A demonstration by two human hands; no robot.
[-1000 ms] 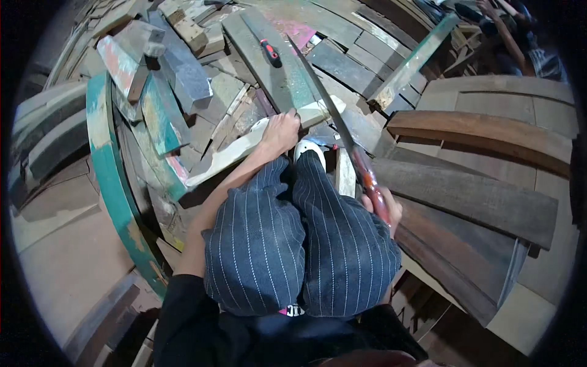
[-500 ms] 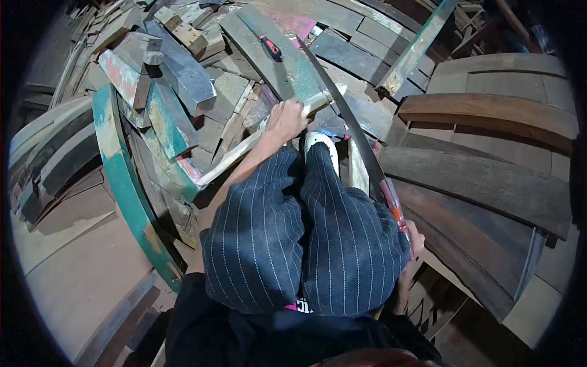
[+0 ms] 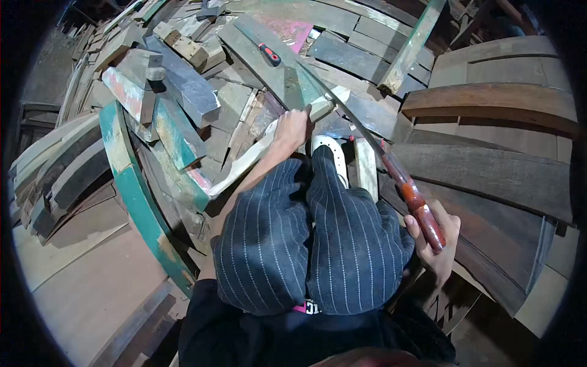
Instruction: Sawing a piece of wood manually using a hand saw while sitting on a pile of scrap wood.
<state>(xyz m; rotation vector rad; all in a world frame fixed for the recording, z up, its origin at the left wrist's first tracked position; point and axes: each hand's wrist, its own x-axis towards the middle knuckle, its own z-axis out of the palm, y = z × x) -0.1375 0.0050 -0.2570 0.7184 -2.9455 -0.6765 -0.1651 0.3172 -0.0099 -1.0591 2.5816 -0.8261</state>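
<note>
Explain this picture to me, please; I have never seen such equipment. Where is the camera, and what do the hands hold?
There is no machine: these are a person's own bare hands. A wide fisheye camera on the head looks down, so straight edges bend near the rim. In the middle you see striped trousers and a white shoe. The left hand is closed over a pale piece of wood. The right hand holds the red-brown handle of a long blade; whether the blade touches the wood, I cannot tell. Farther away, a tool with a red and black handle lies on a board. A curved green piece lies at the left.
</note>
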